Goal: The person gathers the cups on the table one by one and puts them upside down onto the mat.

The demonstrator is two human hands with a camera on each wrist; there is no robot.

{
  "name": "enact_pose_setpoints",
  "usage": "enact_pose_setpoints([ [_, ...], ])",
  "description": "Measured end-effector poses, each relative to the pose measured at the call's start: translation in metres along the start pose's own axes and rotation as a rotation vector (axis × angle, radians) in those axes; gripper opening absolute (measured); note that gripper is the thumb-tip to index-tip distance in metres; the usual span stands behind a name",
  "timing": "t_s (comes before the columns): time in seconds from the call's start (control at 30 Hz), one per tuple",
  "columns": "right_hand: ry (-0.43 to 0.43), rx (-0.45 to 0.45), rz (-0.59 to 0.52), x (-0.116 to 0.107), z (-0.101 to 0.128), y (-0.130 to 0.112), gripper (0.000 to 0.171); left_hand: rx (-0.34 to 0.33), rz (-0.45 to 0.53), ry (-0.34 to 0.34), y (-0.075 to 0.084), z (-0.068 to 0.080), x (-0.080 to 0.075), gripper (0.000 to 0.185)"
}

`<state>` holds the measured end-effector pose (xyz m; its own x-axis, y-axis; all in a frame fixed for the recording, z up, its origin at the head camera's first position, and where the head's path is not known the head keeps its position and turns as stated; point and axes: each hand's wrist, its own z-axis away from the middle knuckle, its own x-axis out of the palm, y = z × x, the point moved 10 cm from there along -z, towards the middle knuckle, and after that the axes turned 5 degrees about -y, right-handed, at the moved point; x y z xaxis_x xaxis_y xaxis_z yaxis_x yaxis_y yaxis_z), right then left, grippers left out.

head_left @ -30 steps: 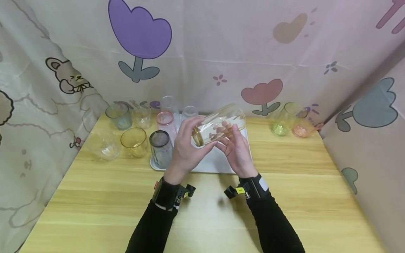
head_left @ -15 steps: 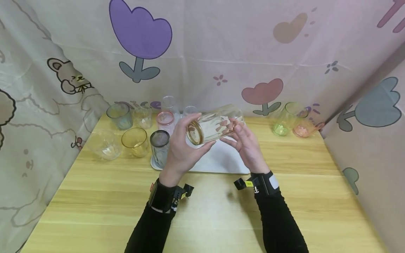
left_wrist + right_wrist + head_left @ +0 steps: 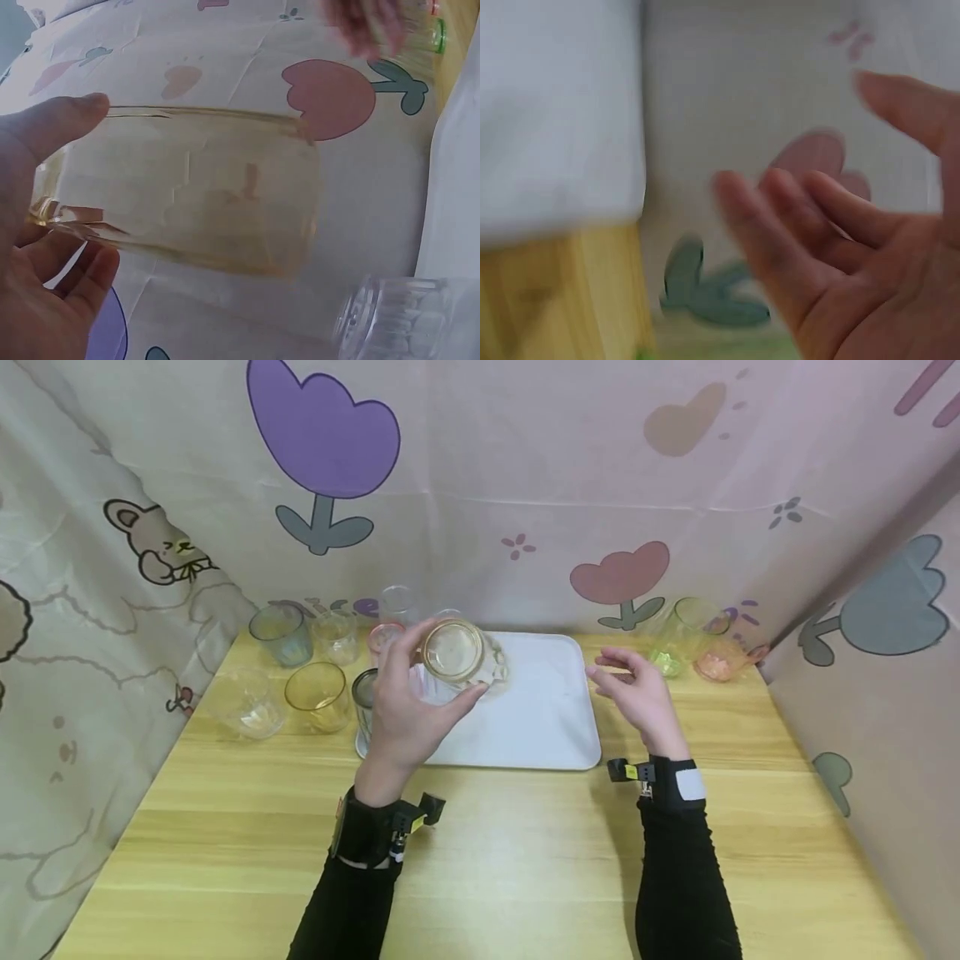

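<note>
One hand only, the left hand, is now gripping the amber glass, tilted on its side over the white tray. Half a second ago both hands were holding it; the right hand is hovering open, well apart, beside the tray.

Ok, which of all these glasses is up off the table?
The pale amber glass in the left hand, held tipped above the white tray. Every other glass stands on the table or tray.
</note>
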<state>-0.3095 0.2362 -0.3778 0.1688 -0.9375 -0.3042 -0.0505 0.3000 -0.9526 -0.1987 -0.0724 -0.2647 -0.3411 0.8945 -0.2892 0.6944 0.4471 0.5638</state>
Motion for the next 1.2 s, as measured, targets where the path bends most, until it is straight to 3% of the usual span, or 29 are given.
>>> enact_pose_setpoints([
  [0.07,-0.034,0.060,0.217,-0.003,-0.001,0.009,0.064,-0.019,-0.040,-0.008,-0.002,0.001,-0.001,0.089],
  [0.13,-0.078,0.097,0.335,-0.002,-0.001,0.017,0.065,-0.027,-0.066,-0.018,-0.003,0.001,-0.002,0.088],
  [0.3,-0.115,0.148,0.474,0.001,-0.002,0.030,0.061,-0.045,-0.080,-0.092,-0.008,-0.001,0.001,0.088],
  [0.47,-0.132,0.190,0.607,0.005,-0.006,0.044,0.056,-0.131,-0.133,-0.255,-0.021,0.002,0.012,0.089],
  [0.6,-0.163,0.216,0.641,0.010,-0.009,0.055,0.050,-0.225,-0.183,-0.397,-0.032,0.008,0.022,0.090],
  [0.77,-0.179,0.240,0.626,0.014,-0.012,0.062,0.045,-0.313,-0.214,-0.524,-0.041,0.015,0.032,0.088],
  [1.2,-0.180,0.270,0.608,0.018,-0.013,0.066,0.043,-0.351,-0.294,-0.684,-0.054,0.024,0.042,0.084],
])
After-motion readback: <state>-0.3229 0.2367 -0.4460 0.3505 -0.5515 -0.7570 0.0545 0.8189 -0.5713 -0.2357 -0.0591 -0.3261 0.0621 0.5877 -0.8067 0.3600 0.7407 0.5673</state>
